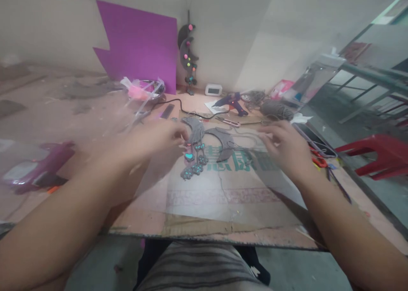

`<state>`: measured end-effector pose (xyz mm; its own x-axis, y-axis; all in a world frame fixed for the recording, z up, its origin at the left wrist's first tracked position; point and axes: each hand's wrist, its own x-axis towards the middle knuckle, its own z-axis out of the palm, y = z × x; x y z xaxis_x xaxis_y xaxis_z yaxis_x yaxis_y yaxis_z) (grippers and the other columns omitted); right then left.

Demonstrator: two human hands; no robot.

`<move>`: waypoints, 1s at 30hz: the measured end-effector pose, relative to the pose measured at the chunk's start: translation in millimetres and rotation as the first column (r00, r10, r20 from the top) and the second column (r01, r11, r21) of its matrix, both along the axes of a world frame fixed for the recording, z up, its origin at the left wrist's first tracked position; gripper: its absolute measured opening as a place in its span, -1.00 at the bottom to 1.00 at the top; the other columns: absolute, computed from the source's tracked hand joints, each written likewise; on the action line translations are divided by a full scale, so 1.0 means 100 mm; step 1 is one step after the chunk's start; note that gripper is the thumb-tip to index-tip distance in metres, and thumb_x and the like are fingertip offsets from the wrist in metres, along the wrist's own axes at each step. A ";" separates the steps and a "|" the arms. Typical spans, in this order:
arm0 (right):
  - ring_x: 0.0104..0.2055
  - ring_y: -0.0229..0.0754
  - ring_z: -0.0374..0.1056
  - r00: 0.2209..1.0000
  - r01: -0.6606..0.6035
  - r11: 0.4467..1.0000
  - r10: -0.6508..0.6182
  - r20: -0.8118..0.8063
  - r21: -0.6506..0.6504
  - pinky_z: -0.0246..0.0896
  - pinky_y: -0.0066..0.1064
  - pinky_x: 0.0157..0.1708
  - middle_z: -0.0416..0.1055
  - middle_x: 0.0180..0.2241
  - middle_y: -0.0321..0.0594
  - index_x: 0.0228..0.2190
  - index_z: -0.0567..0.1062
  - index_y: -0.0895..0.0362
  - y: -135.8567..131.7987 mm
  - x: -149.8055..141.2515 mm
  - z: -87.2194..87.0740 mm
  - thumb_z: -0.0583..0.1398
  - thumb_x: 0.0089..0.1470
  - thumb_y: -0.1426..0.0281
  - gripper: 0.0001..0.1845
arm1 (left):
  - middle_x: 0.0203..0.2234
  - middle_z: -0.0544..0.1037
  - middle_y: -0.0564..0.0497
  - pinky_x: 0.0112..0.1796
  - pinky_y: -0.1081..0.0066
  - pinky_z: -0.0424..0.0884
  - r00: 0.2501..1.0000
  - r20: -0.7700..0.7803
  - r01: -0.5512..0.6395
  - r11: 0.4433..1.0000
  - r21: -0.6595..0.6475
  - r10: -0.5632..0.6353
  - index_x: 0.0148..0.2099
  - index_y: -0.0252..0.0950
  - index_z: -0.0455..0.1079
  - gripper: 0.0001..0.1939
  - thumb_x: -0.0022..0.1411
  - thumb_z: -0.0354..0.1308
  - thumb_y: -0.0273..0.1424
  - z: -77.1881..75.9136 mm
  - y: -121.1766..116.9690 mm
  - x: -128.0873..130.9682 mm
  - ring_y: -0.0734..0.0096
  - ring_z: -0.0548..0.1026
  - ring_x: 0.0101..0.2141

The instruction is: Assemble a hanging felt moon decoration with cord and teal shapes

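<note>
My left hand (165,135) is over the table with its fingers pinched at the top of a grey craft piece (194,131) whose strands carry teal hearts and flowers (192,163). A second grey crescent piece (223,144) lies just right of it. My right hand (283,144) hovers beside that crescent, fingers curled and pinched; what they hold is too blurred to name. Both pieces rest on a clear plastic sheet (223,197) over printed cardboard.
A purple card sheet (140,44) leans on the back wall beside a hanging moon ornament (188,52). A blue glue gun (232,103), grey yarn ball (276,109), white clock (213,89), plastic bag (143,91), red scissors (318,159) and red stool (382,155) are around.
</note>
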<state>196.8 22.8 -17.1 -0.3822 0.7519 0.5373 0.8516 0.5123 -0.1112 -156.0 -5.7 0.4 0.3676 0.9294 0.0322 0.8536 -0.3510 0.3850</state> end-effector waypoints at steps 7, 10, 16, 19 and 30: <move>-0.14 -0.04 0.41 0.923 -0.382 0.879 0.381 -0.062 -0.286 0.30 -0.23 -0.13 0.45 -0.21 -0.09 -0.13 0.62 0.09 0.11 -0.51 -0.35 0.19 0.24 0.35 -0.76 | -0.09 0.59 -0.02 -0.18 0.41 0.32 0.979 -0.026 0.197 0.967 -0.159 -0.204 0.06 -0.11 0.54 -0.57 0.18 0.07 -0.47 -0.21 0.00 0.13 0.29 0.52 -0.15; -0.18 -0.07 0.38 0.926 -0.377 0.871 0.358 -0.119 -0.314 0.30 -0.23 -0.15 0.42 -0.27 -0.13 -0.26 0.65 0.08 0.17 -0.57 -0.46 0.22 0.20 0.35 -0.82 | -0.12 0.59 -0.01 -0.22 0.41 0.32 0.980 -0.052 0.178 0.964 -0.199 -0.192 0.05 -0.07 0.55 -0.57 0.15 0.10 -0.45 -0.27 0.02 0.17 0.29 0.53 -0.20; -0.16 -0.05 0.35 0.912 -0.399 0.884 0.354 -0.207 -0.244 0.24 -0.22 -0.12 0.41 -0.26 -0.12 -0.38 0.57 0.10 0.18 -0.57 -0.53 0.20 0.20 0.37 -0.84 | -0.29 0.62 0.03 -0.31 0.45 0.29 0.988 -0.042 0.137 0.965 -0.222 -0.150 -0.16 -0.15 0.58 -0.75 0.15 0.12 -0.39 -0.21 0.04 0.19 0.35 0.52 -0.32; -0.18 -0.05 0.35 0.909 -0.400 0.884 0.349 -0.226 -0.241 0.22 -0.23 -0.13 0.44 -0.29 -0.11 -0.37 0.50 0.12 0.17 -0.56 -0.52 0.15 0.22 0.37 -0.84 | -0.33 0.64 0.05 -0.34 0.45 0.28 0.993 -0.046 0.096 0.955 -0.279 -0.113 -0.18 -0.15 0.60 -0.74 0.17 0.09 -0.38 -0.15 0.05 0.16 0.36 0.52 -0.36; -0.14 -0.03 0.41 0.931 -0.317 0.911 0.246 -0.268 -0.265 0.29 -0.16 -0.07 0.54 -0.15 -0.07 -0.09 0.49 0.11 0.09 -0.45 -0.30 0.10 0.26 0.35 -0.75 | -0.24 0.63 0.04 -0.31 0.47 0.28 0.991 -0.007 0.126 0.962 -0.242 -0.132 -0.11 -0.16 0.57 -0.72 0.19 0.09 -0.36 0.02 0.02 0.04 0.35 0.51 -0.28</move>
<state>151.6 32.2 -46.6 -0.4980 0.7688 0.4011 0.6108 0.6394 -0.4671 -151.8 -3.5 2.7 0.4829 0.8534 -0.1962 0.8168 -0.3582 0.4522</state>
